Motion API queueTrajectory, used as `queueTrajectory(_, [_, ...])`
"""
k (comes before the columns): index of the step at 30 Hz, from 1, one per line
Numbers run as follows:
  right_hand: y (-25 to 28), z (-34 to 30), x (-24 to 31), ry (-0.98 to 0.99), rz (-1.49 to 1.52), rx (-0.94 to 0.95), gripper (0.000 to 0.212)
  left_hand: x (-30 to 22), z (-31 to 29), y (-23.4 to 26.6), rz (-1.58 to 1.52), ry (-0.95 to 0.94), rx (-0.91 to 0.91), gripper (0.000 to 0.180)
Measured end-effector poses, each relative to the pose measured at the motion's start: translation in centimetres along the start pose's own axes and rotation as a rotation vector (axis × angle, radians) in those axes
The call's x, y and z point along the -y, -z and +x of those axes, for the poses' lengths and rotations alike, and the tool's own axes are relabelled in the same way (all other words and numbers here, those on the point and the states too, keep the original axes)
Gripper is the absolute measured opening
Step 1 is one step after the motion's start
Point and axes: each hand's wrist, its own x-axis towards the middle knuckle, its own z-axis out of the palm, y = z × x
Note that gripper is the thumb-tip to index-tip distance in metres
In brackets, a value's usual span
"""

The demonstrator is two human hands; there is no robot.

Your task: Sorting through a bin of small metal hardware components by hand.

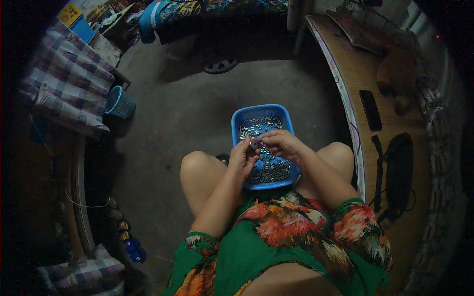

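The garment (276, 237), green with a floral pattern, lies nearest. Beyond the lap, the left hand (242, 158) is curled, thumb and fingers pinching a small, round, silvery piece (255, 144) over the basket (261, 107). The right hand (282, 143) has thumb and fingertips drawn in at the piece's right side; whether they grip it or something smaller, I cannot tell. Assessment: the piece appears to be metal, so probably light at this size, stiff, unlikely to break, and apt to slip from a loose pinch; the sound hold is by its rim, between thumb and forefinger. The basket, blue, stands between the knees with many shiny bits (270, 175) inside. To the right, a table (353, 74) bears a dark phone (370, 110). Farther left stands a bin (120, 102); farthest off hangs a patterned cloth (222, 8).
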Motion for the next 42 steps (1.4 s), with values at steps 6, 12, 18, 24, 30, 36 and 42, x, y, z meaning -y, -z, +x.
queueTrajectory(6, [0.2,0.5,-0.5,0.002,0.042,-0.083,0.020,0.0,-0.1,-0.7,0.009,-0.014,-0.064,0.026])
queueTrajectory(12, [-0.1,0.2,-0.2,0.013,-0.046,-0.056,0.023,0.0,-0.2,-0.6,0.030,-0.024,-0.044,0.027])
queueTrajectory(18, [1.0,0.9,-1.0,0.000,0.092,-0.041,0.013,0.1,-0.2,-0.5,0.035,-0.038,-0.014,0.026])
queueTrajectory(24, [0.1,0.7,-0.9,-0.020,0.092,-0.124,0.013,0.0,-0.4,-0.8,0.045,-0.022,-0.096,0.024])
queueTrajectory(30, [-0.2,0.7,-0.9,0.031,-0.117,-0.211,0.013,-0.2,-0.5,-1.3,0.072,0.016,-0.094,0.023])
queueTrajectory(36, [-0.3,0.6,-0.9,0.049,-0.148,-0.148,0.014,0.0,-0.5,-1.2,0.047,0.017,-0.100,0.023])
queueTrajectory(42, [-0.4,0.6,-0.9,0.080,-0.182,-0.142,0.015,0.1,-0.4,-0.9,0.042,0.022,-0.082,0.023])
